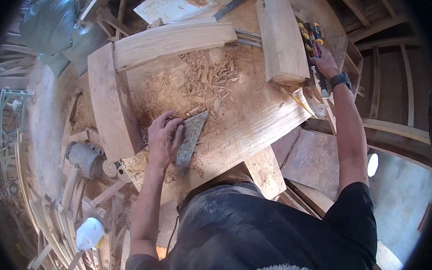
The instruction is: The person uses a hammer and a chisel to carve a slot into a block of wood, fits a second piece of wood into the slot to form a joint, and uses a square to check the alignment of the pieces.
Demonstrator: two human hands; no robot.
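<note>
Here, the left hand (165, 139) touches a grey triangle (192, 137).

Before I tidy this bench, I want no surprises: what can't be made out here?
All in the head view:
- Left hand: palm, hidden by its own back.
- Right hand: grip among the tools, hidden by its own back.
- Pale board: far end, cut off by the upper edge.

The left forearm (152, 199) extends forward, the left hand (164, 140) lying back-up with fingers (167, 123) bent and slightly parted. The right forearm (350, 137) reaches farther forward, nearly in line with its wrist (342, 90); the right hand (326, 63) angles slightly inward, its fingers partly obscured.
</note>
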